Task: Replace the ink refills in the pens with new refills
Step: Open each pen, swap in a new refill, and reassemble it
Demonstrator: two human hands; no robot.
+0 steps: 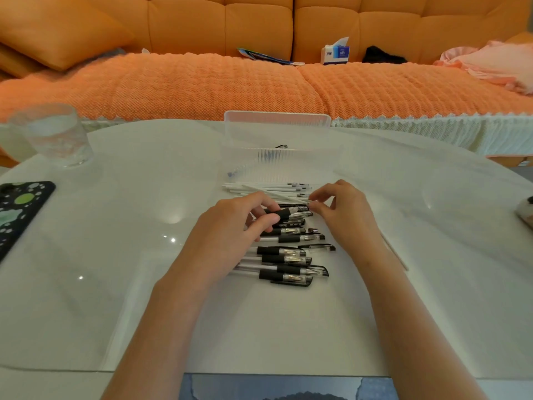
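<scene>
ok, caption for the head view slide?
Pen refilling: left hand grips a pen while the right hand pinches a white refill by its tip, over a pile of pens on a white table.

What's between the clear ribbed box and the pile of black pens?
Head view: a row of white refills; the right hand pinches one by its tip.

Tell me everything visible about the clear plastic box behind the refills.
The clear plastic box is rectangular, translucent, with ribbed walls and an open top. It stands upright on the white table, just beyond the white refills. A small dark item shows inside. The left hand and right hand do not touch it.
</scene>
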